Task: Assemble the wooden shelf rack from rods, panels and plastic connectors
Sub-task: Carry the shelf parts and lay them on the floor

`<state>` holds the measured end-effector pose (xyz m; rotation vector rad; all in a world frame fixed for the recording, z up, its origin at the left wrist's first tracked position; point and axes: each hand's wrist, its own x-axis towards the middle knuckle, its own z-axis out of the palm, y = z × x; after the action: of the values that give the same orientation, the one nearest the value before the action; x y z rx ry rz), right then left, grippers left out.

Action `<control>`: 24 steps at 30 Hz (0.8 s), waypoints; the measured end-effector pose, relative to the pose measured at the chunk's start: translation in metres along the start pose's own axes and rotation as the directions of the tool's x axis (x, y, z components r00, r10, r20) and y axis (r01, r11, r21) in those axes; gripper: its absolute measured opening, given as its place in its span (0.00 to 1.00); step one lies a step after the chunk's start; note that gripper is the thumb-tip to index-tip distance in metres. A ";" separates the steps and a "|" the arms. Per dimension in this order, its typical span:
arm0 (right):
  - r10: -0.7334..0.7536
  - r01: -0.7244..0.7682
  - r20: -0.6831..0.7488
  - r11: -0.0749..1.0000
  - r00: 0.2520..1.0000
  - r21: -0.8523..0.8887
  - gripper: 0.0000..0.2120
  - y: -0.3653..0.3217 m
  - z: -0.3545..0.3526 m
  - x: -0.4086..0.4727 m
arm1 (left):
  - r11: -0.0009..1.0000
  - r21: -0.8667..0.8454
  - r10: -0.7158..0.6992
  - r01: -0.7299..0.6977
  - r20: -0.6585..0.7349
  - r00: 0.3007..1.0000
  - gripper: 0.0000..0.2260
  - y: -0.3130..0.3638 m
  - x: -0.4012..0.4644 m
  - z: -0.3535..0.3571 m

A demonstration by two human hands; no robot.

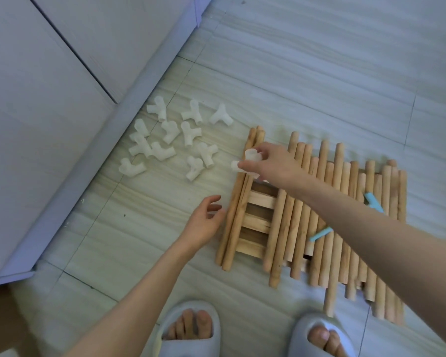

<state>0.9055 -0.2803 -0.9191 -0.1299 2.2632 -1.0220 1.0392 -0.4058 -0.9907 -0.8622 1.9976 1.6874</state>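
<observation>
The right hand [265, 161] reaches out over the pale tiled floor [319, 60] and holds a white translucent plastic connector [251, 157] in its fingertips, above the far end of two round wooden rods [236, 215] lying side by side. The left hand [206, 222] hangs just beside those two rods, fingers loosely curved, its grip wide and holding nothing.

Assessment: the step appears to be fitting a connector to a rod end. It would be done well if the left hand steadied one rod while the right lined a socket squarely with the rod's axis and pushed straight on; a skewed entry is likely to jam.

Condition of parts: the remaining white plastic connectors [170, 137] lie scattered on the floor near the grey cabinet base [93, 176], each with several short sockets. A row of light wooden rods [332, 215] lies over slatted wooden panels [258, 210]. Two light-blue plastic pieces [373, 202] rest on the rods. Nothing is joined yet.
</observation>
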 end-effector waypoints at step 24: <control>0.563 -0.614 -0.314 0.785 0.765 -0.087 0.23 0.125 -0.054 -0.067 | 0.890 -0.436 -0.217 0.133 -0.149 0.965 0.21 0.012 0.017 -0.005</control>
<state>0.9473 -0.1365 -0.9460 0.6592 2.3914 -0.5028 1.0191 -0.4135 -0.9915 -1.3606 1.6198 2.0279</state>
